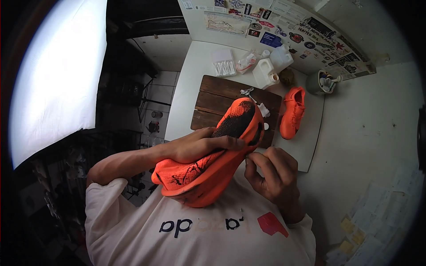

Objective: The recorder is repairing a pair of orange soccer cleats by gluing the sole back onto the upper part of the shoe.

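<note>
An orange shoe [208, 184] with black markings is held up close to my chest, tilted with its sole side facing right. My left hand [195, 146] wraps across its middle, thumb laid along the side. Close to the sole edge, my right hand [275, 175] is closed in a pinch, its fingertips touching or nearly touching the shoe. What lies between those fingertips, if anything, is too small to make out. The matching orange shoe [293, 116] rests on the white table [306, 153] at the right, beside a dark wooden board [211, 99].
Crumpled white pieces [264, 110] and a small white round cap [266, 126] lie on the board. Behind it stand a box of cotton swabs [224, 67], a plastic bag [246, 62], a white jug [265, 73] and a translucent jug [281, 57]. A filled bin [316, 84] sits against the wall.
</note>
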A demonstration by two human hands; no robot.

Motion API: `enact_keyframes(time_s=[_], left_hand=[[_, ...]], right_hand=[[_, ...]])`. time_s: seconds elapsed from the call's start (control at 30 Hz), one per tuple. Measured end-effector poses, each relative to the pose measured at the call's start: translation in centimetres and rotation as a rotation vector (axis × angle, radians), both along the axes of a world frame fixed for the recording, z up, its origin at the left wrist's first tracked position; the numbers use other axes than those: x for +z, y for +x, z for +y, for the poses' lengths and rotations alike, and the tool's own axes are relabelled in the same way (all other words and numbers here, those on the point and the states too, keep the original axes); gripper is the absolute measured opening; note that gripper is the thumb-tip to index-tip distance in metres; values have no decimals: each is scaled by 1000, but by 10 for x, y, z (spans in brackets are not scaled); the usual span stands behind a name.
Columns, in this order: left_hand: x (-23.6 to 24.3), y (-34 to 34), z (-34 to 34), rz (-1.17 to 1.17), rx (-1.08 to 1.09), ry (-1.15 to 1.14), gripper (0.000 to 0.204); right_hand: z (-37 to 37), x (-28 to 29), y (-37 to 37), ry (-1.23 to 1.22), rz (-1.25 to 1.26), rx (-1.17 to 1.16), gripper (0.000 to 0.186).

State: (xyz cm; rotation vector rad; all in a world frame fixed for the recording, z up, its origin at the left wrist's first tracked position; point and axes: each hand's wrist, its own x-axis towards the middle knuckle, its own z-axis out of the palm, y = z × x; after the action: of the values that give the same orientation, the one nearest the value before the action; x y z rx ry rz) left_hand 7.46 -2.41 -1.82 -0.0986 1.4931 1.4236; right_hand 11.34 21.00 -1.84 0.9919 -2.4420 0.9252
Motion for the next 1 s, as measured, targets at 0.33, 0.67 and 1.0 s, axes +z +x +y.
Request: enact_keyframes(time_s=[0.33,0.67,1.0], left_hand=[[1,-6,1,20,-60,-9,71],[-3,-2,2,67,-41,-20,73],[-6,-1,2,51,-5,20,73]], right_hand=[[3,9,-4,95,17,6,17],[1,7,-2,75,-2,51,18],[4,5,-1,69,-12,0,17]])
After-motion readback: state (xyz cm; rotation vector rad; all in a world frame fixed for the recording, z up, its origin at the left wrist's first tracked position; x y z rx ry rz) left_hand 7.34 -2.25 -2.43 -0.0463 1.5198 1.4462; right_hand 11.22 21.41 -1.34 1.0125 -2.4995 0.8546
